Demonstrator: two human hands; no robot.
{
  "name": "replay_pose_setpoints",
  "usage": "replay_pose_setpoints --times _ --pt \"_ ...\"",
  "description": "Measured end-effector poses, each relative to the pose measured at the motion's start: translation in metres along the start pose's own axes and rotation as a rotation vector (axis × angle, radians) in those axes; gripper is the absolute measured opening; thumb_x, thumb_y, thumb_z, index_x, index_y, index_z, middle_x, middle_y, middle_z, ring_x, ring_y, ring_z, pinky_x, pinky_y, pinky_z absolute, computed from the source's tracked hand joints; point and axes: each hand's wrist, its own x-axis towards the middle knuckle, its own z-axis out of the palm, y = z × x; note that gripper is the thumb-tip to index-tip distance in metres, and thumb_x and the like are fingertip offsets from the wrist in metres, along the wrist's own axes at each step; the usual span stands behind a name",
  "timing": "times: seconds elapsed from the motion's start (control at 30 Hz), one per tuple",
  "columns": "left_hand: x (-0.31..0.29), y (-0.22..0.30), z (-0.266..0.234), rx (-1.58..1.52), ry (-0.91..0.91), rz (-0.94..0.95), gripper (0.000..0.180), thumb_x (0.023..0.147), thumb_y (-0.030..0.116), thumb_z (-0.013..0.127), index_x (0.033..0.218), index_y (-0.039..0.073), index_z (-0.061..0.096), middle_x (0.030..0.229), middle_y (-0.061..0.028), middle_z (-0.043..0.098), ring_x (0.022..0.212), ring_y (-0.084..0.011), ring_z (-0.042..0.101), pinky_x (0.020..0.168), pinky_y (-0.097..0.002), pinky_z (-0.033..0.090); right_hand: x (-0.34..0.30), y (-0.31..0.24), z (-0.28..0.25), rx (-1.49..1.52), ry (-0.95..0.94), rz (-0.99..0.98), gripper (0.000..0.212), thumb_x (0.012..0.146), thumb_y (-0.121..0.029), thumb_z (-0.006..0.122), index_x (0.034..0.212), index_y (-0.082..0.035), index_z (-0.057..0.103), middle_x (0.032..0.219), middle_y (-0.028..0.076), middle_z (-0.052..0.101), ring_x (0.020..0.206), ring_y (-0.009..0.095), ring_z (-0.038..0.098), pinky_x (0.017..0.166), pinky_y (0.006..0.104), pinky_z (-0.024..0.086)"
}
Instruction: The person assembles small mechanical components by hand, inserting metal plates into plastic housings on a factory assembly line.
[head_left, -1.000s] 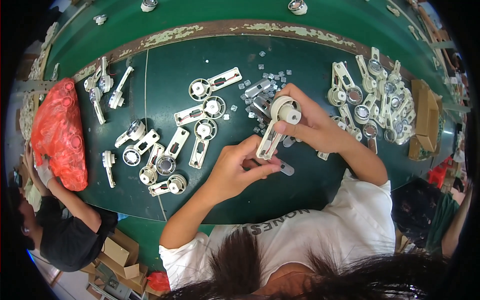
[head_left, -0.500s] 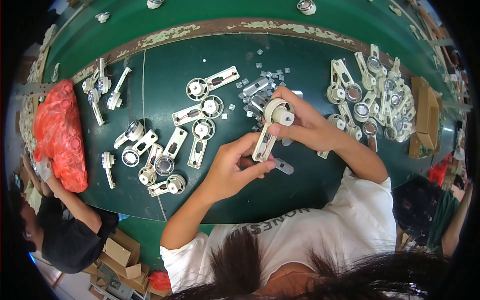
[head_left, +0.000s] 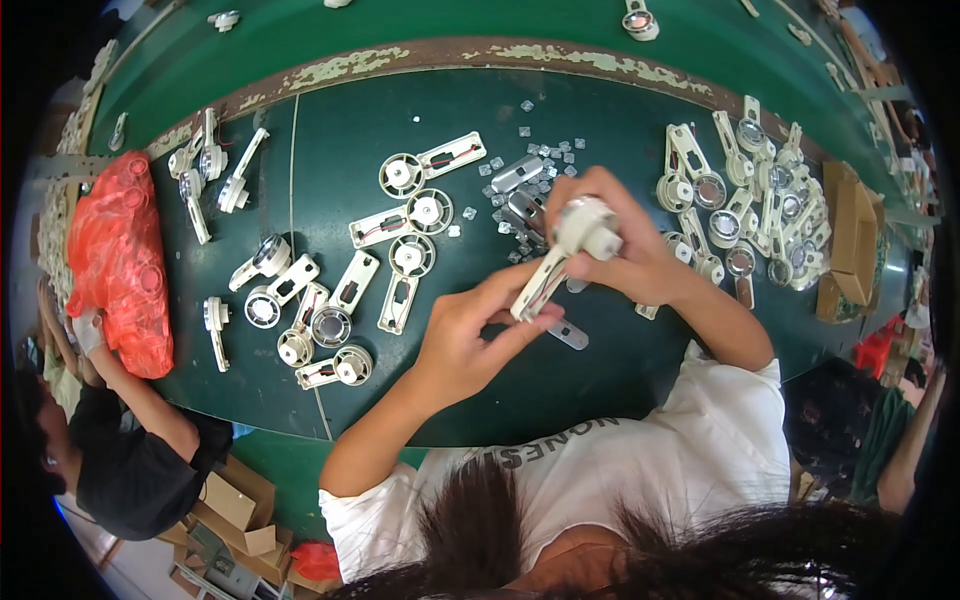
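Note:
Both my hands hold one white plastic part (head_left: 562, 255) with a round head and a long flat arm, raised above the dark green table (head_left: 330, 150). My right hand (head_left: 625, 255) grips its round head. My left hand (head_left: 470, 335) pinches the lower end of its arm. A small grey metal plate (head_left: 568, 335) lies on the table just under my hands. Beyond my right hand sits a scatter of small grey square pieces (head_left: 535, 165) and a grey metal piece (head_left: 515, 175).
Several white parts (head_left: 340, 290) of the same kind lie to my left, and a pile of them (head_left: 745, 200) lies to my right. A red plastic bag (head_left: 115, 260) sits at the far left beside another person (head_left: 110, 430). Cardboard boxes (head_left: 850, 240) stand at the right edge.
My hands have kept hold of the white part and turned it slightly, its round head now tipped a little more toward the right hand. The rest of the table is unchanged.

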Motion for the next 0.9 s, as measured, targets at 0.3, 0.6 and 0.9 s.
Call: replay_pose_setpoints --times 0.3,0.6,0.9 --pt "-0.001 -0.001 -0.005 0.098 0.228 -0.134 0.015 0.075 0.000 0.072 0.081 -0.002 0.058 0.069 -0.0047 0.061 0.059 -0.0093 0.061 0.052 -0.0223 0.049 -0.001 -0.007 -0.002 -0.129 -0.049 -0.169 0.036 0.083 -0.008 0.066 0.102 -0.007 0.036 0.100 0.009 0.045 0.080 0.011 0.045 0.064 0.0241 0.040" --pt "-0.001 -0.007 -0.015 0.221 0.071 0.213 0.019 0.069 0.004 0.077 0.077 -0.002 0.061 0.072 -0.0083 0.061 0.057 -0.0147 0.059 0.049 -0.0255 0.046 0.000 -0.009 0.005 -0.116 0.024 -0.025 0.040 0.084 -0.028 0.066 0.100 -0.007 0.037 0.092 0.011 0.045 0.079 0.015 0.046 0.069 0.0272 0.041" --pt "-0.003 0.005 -0.001 0.366 0.148 0.453 0.029 0.062 0.012 0.082 0.077 0.002 0.059 0.064 -0.0042 0.057 0.054 -0.0179 0.055 0.046 -0.0261 0.041 0.005 -0.003 0.002 0.309 -0.086 0.147 0.040 0.082 -0.029 0.069 0.100 -0.008 0.040 0.087 0.008 0.044 0.075 0.015 0.045 0.062 0.0265 0.038"
